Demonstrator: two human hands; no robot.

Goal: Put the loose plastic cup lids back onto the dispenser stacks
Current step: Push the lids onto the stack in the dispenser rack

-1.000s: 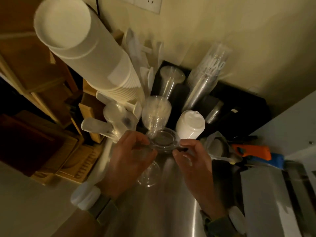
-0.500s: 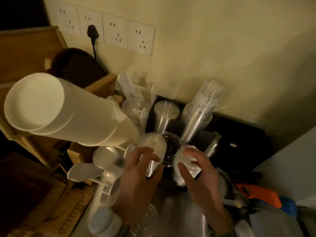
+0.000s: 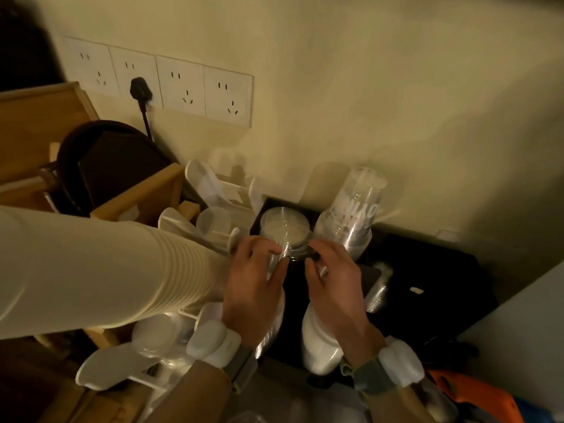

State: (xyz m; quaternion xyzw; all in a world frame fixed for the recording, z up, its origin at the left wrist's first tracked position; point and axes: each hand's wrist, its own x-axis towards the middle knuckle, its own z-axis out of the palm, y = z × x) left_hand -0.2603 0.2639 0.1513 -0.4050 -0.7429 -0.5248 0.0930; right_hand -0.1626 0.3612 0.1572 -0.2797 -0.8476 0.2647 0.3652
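Note:
A clear plastic lid (image 3: 298, 253) is pinched between my left hand (image 3: 254, 282) and my right hand (image 3: 334, 280), one on each side of its rim. It sits just below the top of a stack of clear lids (image 3: 283, 227) in the black dispenser (image 3: 427, 288). My palms hide the lower part of the stack. A white lid stack (image 3: 317, 340) stands under my right wrist. A tall stack of clear printed cups (image 3: 351, 221) rises to the right of the lid stack.
A long stack of white paper cups (image 3: 100, 270) leans across the left. White plastic holders (image 3: 219, 193) and a wooden rack (image 3: 143, 196) stand behind it. Wall sockets (image 3: 183, 87) hang above. An orange tool (image 3: 476, 395) lies at bottom right.
Both hands rose from the steel counter with the clear lid and brought it up to the top of the clear lid stack. The view tilted up toward the wall.

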